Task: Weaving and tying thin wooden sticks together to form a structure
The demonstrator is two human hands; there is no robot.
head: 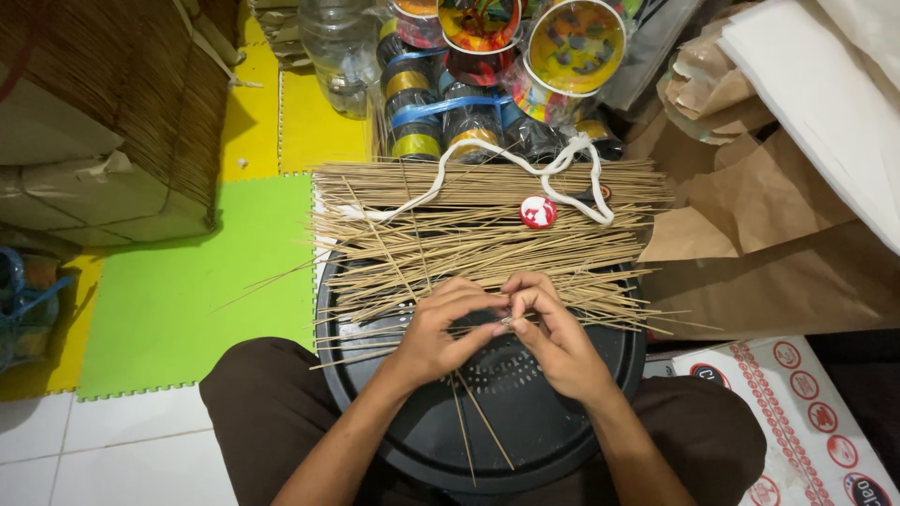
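A wide heap of thin tan sticks (487, 215) lies across the far half of a round black tray (562, 440) resting on my lap. My left hand (441, 328) and my right hand (553, 333) meet at the near edge of the heap, fingertips pinched together on a small item and a few sticks; what the small item is cannot be made out. Two loose sticks (478, 426) trail toward me over the tray. A white cord (441, 183) and a small red-and-white round cap (538, 213) lie on top of the sticks.
Rolls of dark and coloured reels with bright discs (487, 84) stand behind the heap. A clear plastic jar (339, 52) is at the back. Brown paper (769, 215) piles at right, a woven bundle and box (112, 112) at left, green and yellow foam mats (206, 290) on the floor.
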